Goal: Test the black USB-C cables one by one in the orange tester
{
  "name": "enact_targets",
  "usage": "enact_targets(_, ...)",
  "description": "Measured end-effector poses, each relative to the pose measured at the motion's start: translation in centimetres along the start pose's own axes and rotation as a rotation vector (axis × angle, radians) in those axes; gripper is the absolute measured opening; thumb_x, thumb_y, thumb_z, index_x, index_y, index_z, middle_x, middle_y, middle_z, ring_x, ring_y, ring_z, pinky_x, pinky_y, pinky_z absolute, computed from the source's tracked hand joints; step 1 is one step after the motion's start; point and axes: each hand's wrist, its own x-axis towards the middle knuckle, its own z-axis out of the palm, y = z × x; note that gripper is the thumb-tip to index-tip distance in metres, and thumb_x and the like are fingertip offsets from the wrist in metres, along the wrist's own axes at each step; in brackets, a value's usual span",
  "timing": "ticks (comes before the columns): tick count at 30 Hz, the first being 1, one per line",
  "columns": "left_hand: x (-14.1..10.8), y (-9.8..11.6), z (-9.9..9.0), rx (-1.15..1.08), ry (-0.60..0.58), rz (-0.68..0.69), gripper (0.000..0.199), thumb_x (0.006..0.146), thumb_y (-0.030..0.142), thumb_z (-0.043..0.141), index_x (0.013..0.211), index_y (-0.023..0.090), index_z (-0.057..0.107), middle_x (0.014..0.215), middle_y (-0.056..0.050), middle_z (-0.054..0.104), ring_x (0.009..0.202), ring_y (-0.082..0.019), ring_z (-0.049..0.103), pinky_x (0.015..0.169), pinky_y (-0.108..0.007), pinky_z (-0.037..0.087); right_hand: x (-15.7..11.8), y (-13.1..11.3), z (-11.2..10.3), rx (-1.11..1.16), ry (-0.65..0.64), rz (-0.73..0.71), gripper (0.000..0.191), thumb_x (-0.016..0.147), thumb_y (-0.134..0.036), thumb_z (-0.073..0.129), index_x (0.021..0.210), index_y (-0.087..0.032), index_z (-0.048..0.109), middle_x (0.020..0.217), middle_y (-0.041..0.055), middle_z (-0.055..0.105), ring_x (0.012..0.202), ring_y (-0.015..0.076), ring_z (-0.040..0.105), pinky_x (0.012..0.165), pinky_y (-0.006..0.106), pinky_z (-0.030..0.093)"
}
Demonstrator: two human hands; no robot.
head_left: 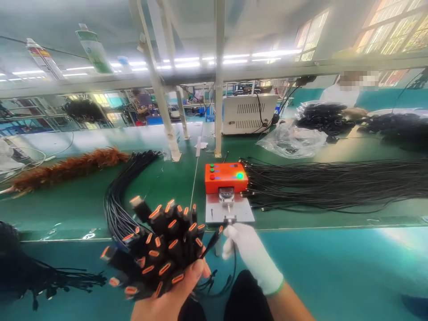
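A thick bundle of black cables (163,245), their metal plugs lined with orange, is gripped in my bare left hand (182,287). One cable end (212,240) sticks out past my left thumb towards the right. My right hand (250,254) wears a white glove, its fingers closed on a black cable (234,263) at the front of a metal fixture (229,218). Whether that cable's plug sits inside the fixture is hidden by the fingers. Behind the fixture stands an orange tester box (225,178) with a lit green light and a small round gauge (226,193).
Many loose black cables (334,183) lie to the right on the green bench (187,178). A brown feather duster (67,169) rests at left. Shelf posts (219,89), a white metal cabinet (249,113) and a plastic bag (294,138) stand behind. A person (344,91) is at back right.
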Motion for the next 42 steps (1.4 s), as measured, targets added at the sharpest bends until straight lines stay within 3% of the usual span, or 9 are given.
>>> enact_targets(3, -0.3, 0.2, -0.1, -0.019, -0.058, -0.036, 0.016, 0.064, 0.035, 0.073, 0.067, 0.019, 0.072, 0.057, -0.003, 0.067, 0.059, -0.021, 0.061, 0.061, -0.033, 0.051, -1.5, -0.5, -2.2, -0.491, 0.161, 0.037, 0.030, 0.079, -0.041, 0.051, 0.056, -0.024, 0.056, 0.050, 0.0035, 0.061, 0.050, 0.0187, 0.058, 0.053, 0.028, 0.043)
enact_targets(6, -0.5, 0.2, 0.1, -0.002, -0.116, -0.083, 0.015, 0.069, 0.033, 0.070, 0.072, 0.018, 0.072, 0.060, -0.002, 0.068, 0.061, -0.020, 0.062, 0.060, -0.029, 0.049, -3.7, -3.0, -3.1, -0.577, 0.309, -0.024, 0.025, 0.079, -0.044, 0.054, 0.067, -0.025, 0.064, 0.063, 0.0068, 0.067, 0.060, 0.0243, 0.060, 0.059, 0.033, 0.042)
enact_targets(9, -0.8, 0.3, 1.1, 0.040, -0.092, -0.102, 0.016, 0.067, 0.031, 0.072, 0.076, 0.018, 0.073, 0.065, -0.003, 0.071, 0.065, -0.023, 0.064, 0.061, -0.030, 0.051, -6.1, -6.2, -1.4, -0.108, 0.193, -0.269, 0.033, 0.078, -0.048, 0.054, 0.099, -0.027, 0.069, 0.088, 0.0063, 0.070, 0.081, 0.0259, 0.062, 0.076, 0.035, 0.045)
enact_targets(12, -1.2, 0.3, 2.0, -0.036, -0.084, -0.075, 0.024, 0.063, 0.027, 0.074, 0.086, 0.020, 0.076, 0.079, -0.004, 0.075, 0.085, -0.029, 0.067, 0.075, -0.035, 0.053, -7.3, -7.6, 0.9, 0.340, -0.009, -0.355, 0.029, 0.075, -0.045, 0.060, 0.090, -0.023, 0.071, 0.094, 0.0071, 0.069, 0.088, 0.0256, 0.060, 0.083, 0.035, 0.046)
enact_targets(15, -1.3, -0.2, 1.5, -0.065, 0.028, -0.107, 0.021, 0.064, 0.029, 0.075, 0.083, 0.020, 0.076, 0.086, -0.005, 0.076, 0.096, -0.030, 0.065, 0.085, -0.035, 0.051, -6.9, -6.7, 1.7, 0.564, 0.101, -0.223, 0.020, 0.076, -0.040, 0.062, 0.076, -0.020, 0.067, 0.074, 0.0049, 0.068, 0.072, 0.0212, 0.061, 0.079, 0.036, 0.048)
enact_targets(19, -0.9, -0.7, -0.6, -0.041, 0.044, -0.032, 0.015, 0.069, 0.034, 0.074, 0.078, 0.022, 0.073, 0.074, -0.001, 0.073, 0.075, -0.022, 0.066, 0.078, -0.032, 0.053, -4.7, -3.8, 0.6, 0.450, 0.188, -0.047, 0.023, 0.083, -0.036, 0.057, 0.067, -0.019, 0.058, 0.047, -0.0017, 0.056, 0.051, 0.0147, 0.054, 0.070, 0.034, 0.049)
enact_targets(23, -0.7, -0.5, -0.8, -0.023, -0.013, -0.037, 0.016, 0.069, 0.037, 0.074, 0.076, 0.022, 0.074, 0.068, -0.002, 0.071, 0.076, -0.023, 0.065, 0.074, -0.030, 0.053, -2.2, -1.8, 0.6, 0.342, 0.113, -0.030, 0.024, 0.081, -0.034, 0.058, 0.063, -0.017, 0.054, 0.048, -0.0007, 0.057, 0.045, 0.0140, 0.053, 0.051, 0.028, 0.044)
enact_targets(36, 0.5, -0.4, 0.8, 0.030, -0.066, 0.010, 0.032, 0.062, 0.047, 0.072, 0.045, 0.023, 0.060, 0.051, -0.002, 0.059, 0.050, -0.019, 0.054, 0.051, -0.032, 0.048, -0.1, -1.9, 0.9, 0.298, 0.159, -0.043, 0.030, 0.078, -0.032, 0.057, 0.053, -0.018, 0.054, 0.046, 0.0006, 0.059, 0.044, 0.0139, 0.055, 0.053, 0.028, 0.046)
enact_targets(42, 1.1, 0.1, 1.0, -0.026, -0.117, -0.020, 0.025, 0.055, 0.041, 0.076, 0.047, 0.024, 0.060, 0.042, 0.000, 0.056, 0.040, -0.017, 0.050, 0.043, -0.030, 0.044, 0.4, -1.6, 1.0, 0.356, 0.143, -0.003, 0.027, 0.077, -0.032, 0.058, 0.056, -0.017, 0.053, 0.047, 0.0000, 0.059, 0.043, 0.0140, 0.055, 0.051, 0.029, 0.047)
